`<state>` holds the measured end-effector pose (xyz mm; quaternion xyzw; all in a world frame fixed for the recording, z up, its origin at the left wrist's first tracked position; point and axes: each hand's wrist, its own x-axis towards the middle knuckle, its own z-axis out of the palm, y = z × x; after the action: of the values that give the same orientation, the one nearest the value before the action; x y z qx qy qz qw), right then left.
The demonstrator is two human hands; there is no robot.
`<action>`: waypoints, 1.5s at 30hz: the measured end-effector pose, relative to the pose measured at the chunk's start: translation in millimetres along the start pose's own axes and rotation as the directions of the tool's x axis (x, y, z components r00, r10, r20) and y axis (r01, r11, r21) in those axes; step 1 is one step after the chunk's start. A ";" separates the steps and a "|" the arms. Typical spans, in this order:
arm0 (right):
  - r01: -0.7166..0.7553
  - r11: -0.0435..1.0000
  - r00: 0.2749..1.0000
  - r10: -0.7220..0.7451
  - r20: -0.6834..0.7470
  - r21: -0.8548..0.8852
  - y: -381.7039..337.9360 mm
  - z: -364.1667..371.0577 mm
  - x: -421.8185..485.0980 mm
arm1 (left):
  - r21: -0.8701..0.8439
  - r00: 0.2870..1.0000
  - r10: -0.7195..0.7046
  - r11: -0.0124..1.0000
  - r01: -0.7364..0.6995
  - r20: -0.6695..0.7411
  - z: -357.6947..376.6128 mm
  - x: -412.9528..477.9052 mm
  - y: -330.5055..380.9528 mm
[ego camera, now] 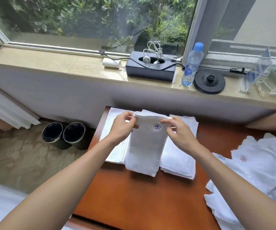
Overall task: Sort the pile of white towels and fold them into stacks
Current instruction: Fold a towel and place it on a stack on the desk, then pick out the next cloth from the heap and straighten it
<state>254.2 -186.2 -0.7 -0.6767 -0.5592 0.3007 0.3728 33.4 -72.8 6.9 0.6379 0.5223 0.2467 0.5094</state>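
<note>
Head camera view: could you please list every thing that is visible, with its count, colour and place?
held towel: one, white, purple flower mark, above the stacks
folded stacks: at least two, white, table's far end
unfolded towels: one pile, white, table's right side
table: one, reddish-brown, under the towels
bins: two, black, floor left of table
box: one, black, windowsill, white cables inside
bottle: one, clear, blue cap, right of box
round base: one, black, beside bottle
left hand: fingers pinch held towel's top left corner
right hand: fingers pinch its top right corner
</note>
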 end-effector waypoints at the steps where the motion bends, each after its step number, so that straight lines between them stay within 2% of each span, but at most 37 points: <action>1: -0.006 1.000 1.000 0.006 0.003 -0.011 6.6 0.5 8.1 | 0.004 1.000 -0.005 1.000 0.005 0.002 2.7 12.9 -3.2; 8: -0.112 0.990 0.993 0.114 0.019 -0.081 47.2 24.0 54.0 | 0.065 1.000 -0.006 0.998 0.005 0.026 23.5 81.2 -36.6; 12: -0.152 0.979 0.987 0.159 0.037 -0.133 70.4 31.1 85.2 | 0.021 0.999 0.013 1.000 -0.014 0.051 33.9 119.8 -51.5; 16: -0.208 0.960 0.974 0.220 0.046 -0.187 98.7 48.3 95.7 | 0.095 0.997 0.009 0.995 -0.016 0.077 50.6 142.5 -80.4; 20: -0.264 0.930 0.954 0.291 0.075 -0.254 120.4 64.0 110.3 | 0.115 0.980 -0.034 0.993 0.012 0.194 60.4 158.4 -99.8; 22: -0.268 0.913 0.944 0.313 0.106 -0.307 125.5 78.1 107.2 | 0.188 0.965 -0.002 0.981 -0.049 0.263 61.0 152.9 -113.0; 23: -0.255 0.902 0.942 0.312 0.120 -0.348 127.7 85.1 101.8 | 0.267 0.955 0.042 0.956 -0.124 0.295 61.0 147.8 -119.2; 25: -0.187 0.851 0.949 0.285 0.133 -0.490 130.8 98.5 83.1 | 0.437 0.918 0.163 0.840 -0.321 0.361 63.0 132.6 -131.2; 28: -0.069 0.768 0.967 0.210 0.148 -0.637 129.0 114.8 53.8 | 0.539 0.856 0.260 0.686 -0.489 0.446 64.6 105.8 -143.0; 33: -0.060 0.749 0.957 0.231 0.175 -0.660 110.5 141.4 6.3 | 0.659 0.846 0.195 0.549 -0.514 0.497 61.6 60.2 -164.5; 37: -0.097 0.742 0.934 0.298 0.197 -0.663 93.4 162.6 -47.5 | 0.674 0.841 0.163 0.528 -0.516 0.515 45.9 6.3 -185.5; 41: -0.115 0.730 0.920 0.335 0.205 -0.674 79.3 168.1 -84.4 | 0.661 0.842 0.151 0.553 -0.507 0.518 35.6 -32.9 -195.4; 45: -0.142 0.722 0.913 0.359 0.192 -0.677 65.3 167.6 -119.2 | 0.673 0.826 0.132 0.517 -0.528 0.547 34.2 -60.4 -195.1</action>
<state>127.8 -281.3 -147.6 -0.7776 -0.5814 0.2383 -0.0227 -38.7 -154.2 -169.4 0.9237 0.3142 -0.0679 0.2085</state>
